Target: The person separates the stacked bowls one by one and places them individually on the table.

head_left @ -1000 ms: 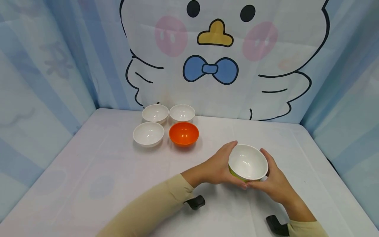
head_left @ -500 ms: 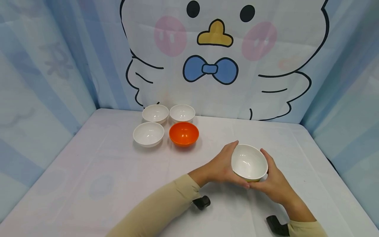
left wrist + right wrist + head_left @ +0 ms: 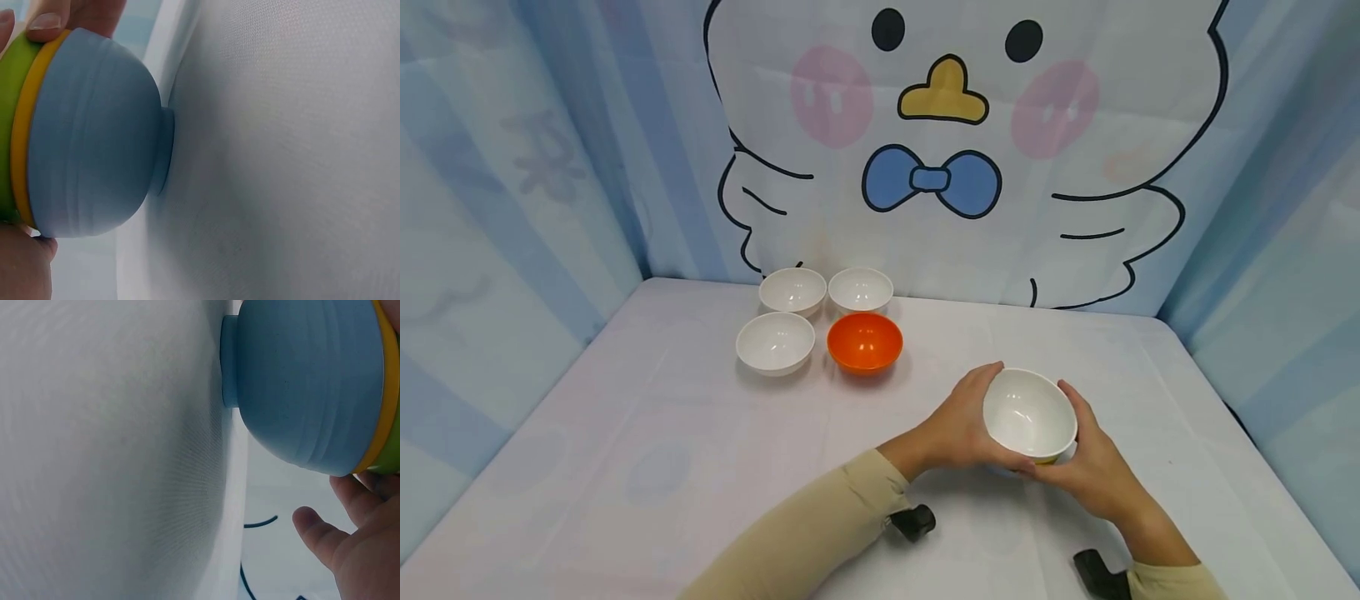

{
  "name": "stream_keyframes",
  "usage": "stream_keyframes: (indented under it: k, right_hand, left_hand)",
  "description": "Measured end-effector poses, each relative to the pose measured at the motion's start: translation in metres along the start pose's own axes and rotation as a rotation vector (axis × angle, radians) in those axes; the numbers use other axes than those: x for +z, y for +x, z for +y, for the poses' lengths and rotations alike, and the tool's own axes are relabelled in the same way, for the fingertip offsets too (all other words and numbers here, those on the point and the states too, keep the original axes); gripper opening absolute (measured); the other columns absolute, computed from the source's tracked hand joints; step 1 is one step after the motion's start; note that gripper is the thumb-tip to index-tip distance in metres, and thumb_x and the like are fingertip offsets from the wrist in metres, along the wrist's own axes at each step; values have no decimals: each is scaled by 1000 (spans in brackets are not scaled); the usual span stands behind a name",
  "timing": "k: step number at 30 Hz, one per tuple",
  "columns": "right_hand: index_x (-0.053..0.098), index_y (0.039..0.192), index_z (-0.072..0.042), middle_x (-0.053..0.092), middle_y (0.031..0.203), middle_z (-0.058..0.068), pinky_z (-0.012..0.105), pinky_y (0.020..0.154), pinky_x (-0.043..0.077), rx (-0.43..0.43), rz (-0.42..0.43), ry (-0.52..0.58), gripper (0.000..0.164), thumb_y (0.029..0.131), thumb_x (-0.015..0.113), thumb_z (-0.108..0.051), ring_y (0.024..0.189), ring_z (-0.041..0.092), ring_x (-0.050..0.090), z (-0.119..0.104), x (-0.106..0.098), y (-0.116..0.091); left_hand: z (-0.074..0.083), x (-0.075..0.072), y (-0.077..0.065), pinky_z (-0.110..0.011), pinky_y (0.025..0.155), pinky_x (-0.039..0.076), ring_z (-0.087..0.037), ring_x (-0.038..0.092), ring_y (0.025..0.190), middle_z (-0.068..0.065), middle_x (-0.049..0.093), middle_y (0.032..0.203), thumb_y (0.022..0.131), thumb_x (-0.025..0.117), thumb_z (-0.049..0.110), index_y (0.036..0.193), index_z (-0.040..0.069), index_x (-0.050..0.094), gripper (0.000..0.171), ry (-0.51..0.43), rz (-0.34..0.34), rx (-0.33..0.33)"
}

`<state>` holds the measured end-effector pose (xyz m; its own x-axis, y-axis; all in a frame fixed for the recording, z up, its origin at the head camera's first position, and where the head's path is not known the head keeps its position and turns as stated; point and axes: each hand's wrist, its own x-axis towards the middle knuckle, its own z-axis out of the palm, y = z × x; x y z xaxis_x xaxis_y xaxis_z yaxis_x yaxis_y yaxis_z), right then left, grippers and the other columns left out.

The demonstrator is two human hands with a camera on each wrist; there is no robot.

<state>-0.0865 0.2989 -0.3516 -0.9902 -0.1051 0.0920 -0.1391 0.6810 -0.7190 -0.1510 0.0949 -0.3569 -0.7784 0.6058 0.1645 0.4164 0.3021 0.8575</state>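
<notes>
The left hand [image 3: 966,429] and right hand [image 3: 1097,471] grip the nested bowls [image 3: 1028,417] from opposite sides, right of centre over the table [image 3: 625,500], nearer than the orange bowl [image 3: 865,343]. The hold sits high, around the green bowl [image 3: 7,112] and yellow bowl [image 3: 20,140], so even pressure and a level rim should help keep the lower blue bowl [image 3: 100,137] from slipping. Whether its foot touches the table is unclear; a firm grip seems wise.
</notes>
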Motion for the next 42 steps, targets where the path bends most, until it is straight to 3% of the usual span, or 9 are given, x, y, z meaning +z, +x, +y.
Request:
stream_keyframes:
  k: [5,9,12,23,29,34,42]
  right_hand:
    - [12,155,4,42,143,26,58,94,42,-56,28,19,118,70,93,-17,123,43,47,-1,1,1]
    - [18,153,4,42,141,25,64,97,39,-71,39,54,114,69,93,-16,124,42,45,-3,2,1]
    - [18,152,4,41,141,26,69,97,38,-65,31,57,113,70,93,-16,124,44,44,-3,2,1]
    - [11,156,4,30,154,29,69,104,32,-24,2,21,120,72,92,-21,132,48,37,-3,1,2]
    - [6,157,4,25,159,25,67,107,28,9,-15,-1,123,73,91,-26,138,47,31,-4,2,3]
    - [6,157,3,25,159,24,67,107,28,14,-15,-8,125,72,92,-26,138,47,31,-4,1,2]
    - [6,157,3,24,160,23,66,108,28,10,-26,2,125,72,93,-25,140,46,30,-4,2,4]
  left_hand:
    - [3,-5,0,-25,98,44,-14,41,128,-3,32,155,68,91,42,156,8,24,116,31,17,44]
    - [9,-13,1,-25,97,45,-15,43,127,-5,33,154,70,90,41,156,7,24,114,33,25,67]
    - [14,-20,1,-25,97,45,-15,41,128,-5,32,154,70,89,41,156,7,24,113,48,26,67]
    - [22,-52,-11,-31,100,46,-20,38,132,-6,30,156,71,89,39,157,8,22,113,76,75,30]
    - [12,-77,-26,-38,97,50,-24,38,132,-9,35,152,70,91,35,155,7,25,111,84,128,1]
    - [0,-101,-44,-49,100,47,-27,36,135,-10,35,152,69,92,35,155,7,25,113,134,176,-47]
    - [-18,-133,-78,-53,104,42,-29,32,137,-10,33,154,66,94,34,155,6,24,116,200,216,-73]
